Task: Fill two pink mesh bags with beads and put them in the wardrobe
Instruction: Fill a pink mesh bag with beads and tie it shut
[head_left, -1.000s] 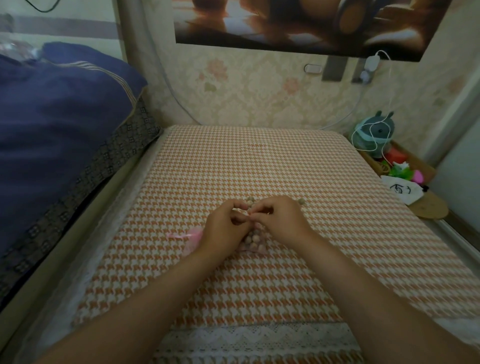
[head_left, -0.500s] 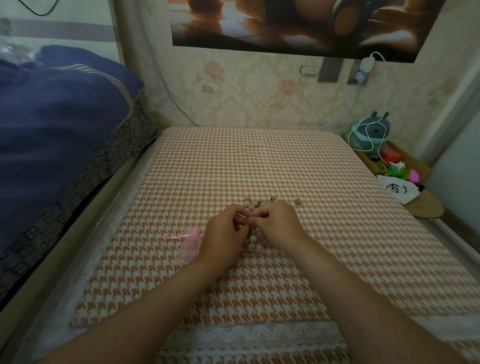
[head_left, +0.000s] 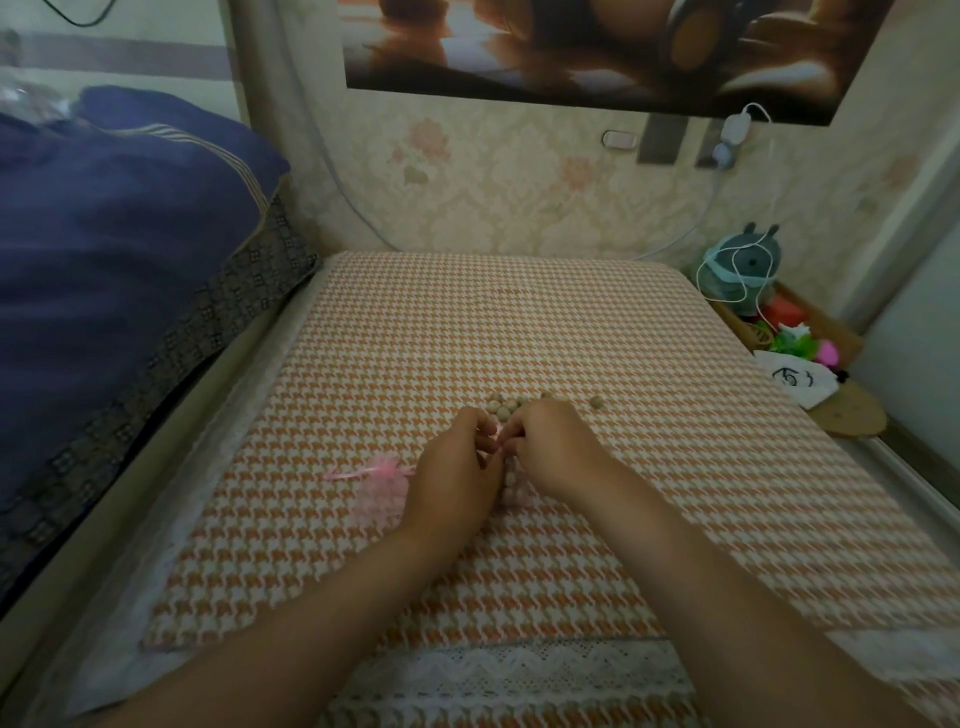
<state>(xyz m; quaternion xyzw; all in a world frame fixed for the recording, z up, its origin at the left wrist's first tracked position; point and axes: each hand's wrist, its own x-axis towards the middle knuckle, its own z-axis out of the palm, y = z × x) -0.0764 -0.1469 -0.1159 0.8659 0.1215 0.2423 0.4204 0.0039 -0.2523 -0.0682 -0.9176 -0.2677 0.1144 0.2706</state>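
Pink mesh bag (head_left: 515, 486), part-filled with round tan beads, lies near the middle of the orange-and-white houndstooth cover (head_left: 519, 322), mostly hidden under the wrists. The left hand (head_left: 457, 467) and right hand (head_left: 551, 447) meet above it, fingers curled, both pinching its pink neck. Loose tan beads (head_left: 506, 406) sit just beyond the fingertips, with one stray bead (head_left: 596, 401) off toward the right edge. A second pink mesh bag with ribbon (head_left: 382, 486) lies just beside the left hand. A sharp tug on the neck would likely tip the bag and spill beads. A sliding wrist could send the loose ones rolling.
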